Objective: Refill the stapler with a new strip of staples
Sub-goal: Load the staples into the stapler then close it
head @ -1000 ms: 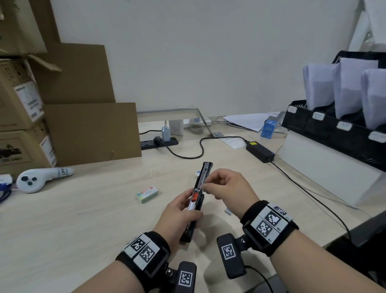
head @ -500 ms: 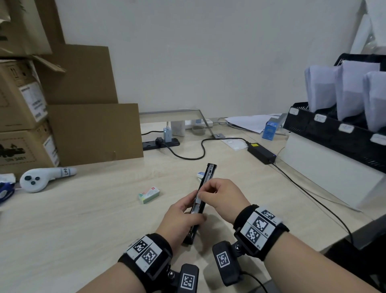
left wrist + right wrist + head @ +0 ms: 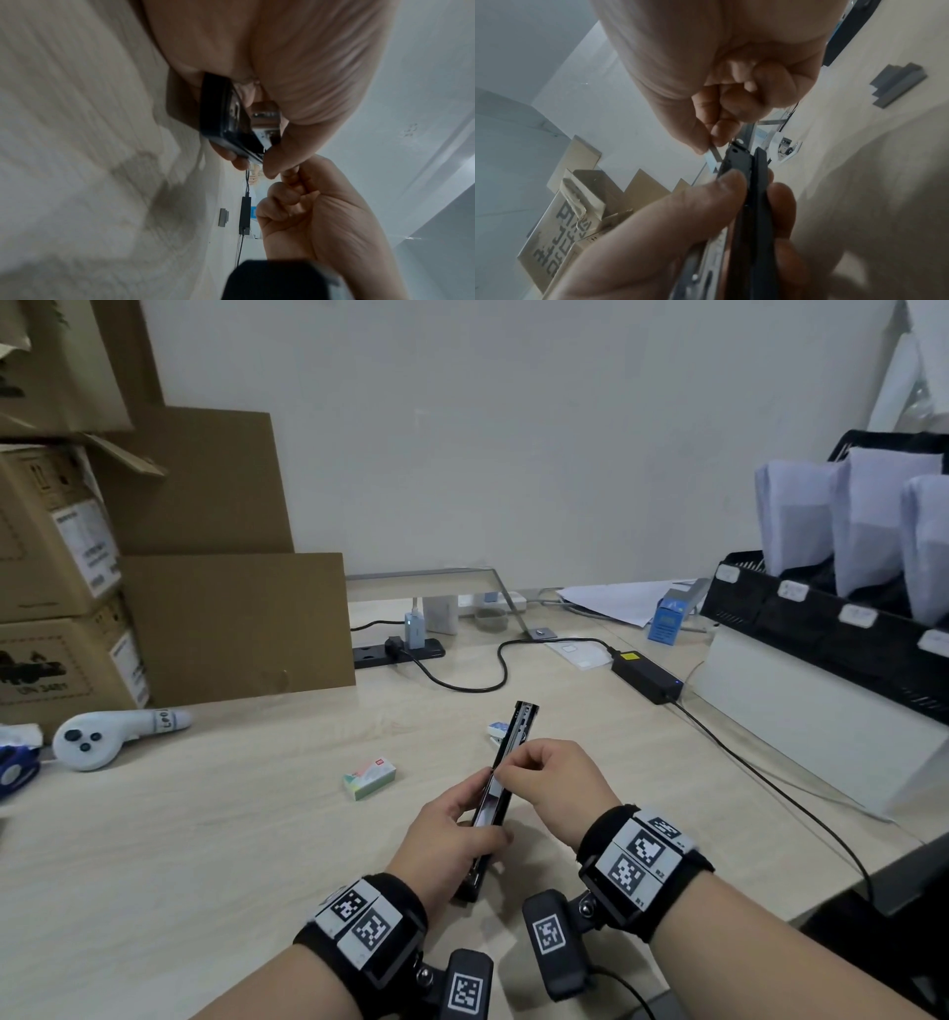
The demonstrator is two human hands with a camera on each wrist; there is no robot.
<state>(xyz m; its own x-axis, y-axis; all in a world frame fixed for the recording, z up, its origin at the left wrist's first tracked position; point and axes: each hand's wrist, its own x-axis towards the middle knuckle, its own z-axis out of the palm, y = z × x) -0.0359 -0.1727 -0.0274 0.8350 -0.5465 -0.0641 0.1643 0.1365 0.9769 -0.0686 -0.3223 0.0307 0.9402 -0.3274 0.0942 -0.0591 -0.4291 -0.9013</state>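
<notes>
My left hand (image 3: 452, 834) grips a long black stapler (image 3: 524, 726) that is swung open and points away from me above the desk. In the left wrist view the stapler (image 3: 226, 117) lies between thumb and fingers. My right hand (image 3: 544, 778) sits at the stapler's middle. Its thumb and forefinger pinch a short silvery staple strip (image 3: 713, 157) against the edge of the stapler (image 3: 741, 182) channel. How far the strip sits in the channel is hidden by the fingers. A small green and white staple box (image 3: 369, 778) lies to the left on the desk.
Loose grey staple strips (image 3: 898, 85) lie on the desk under my right hand. A small blue and white object (image 3: 498, 729) sits behind the stapler. A black power adapter (image 3: 647, 677) and its cable run right. Cardboard boxes (image 3: 61, 608) and a white controller (image 3: 97, 737) stand left, black paper trays (image 3: 821, 629) right.
My right hand has slid down the stapler toward my left hand. The red pusher seen a second ago is now covered by the fingers.
</notes>
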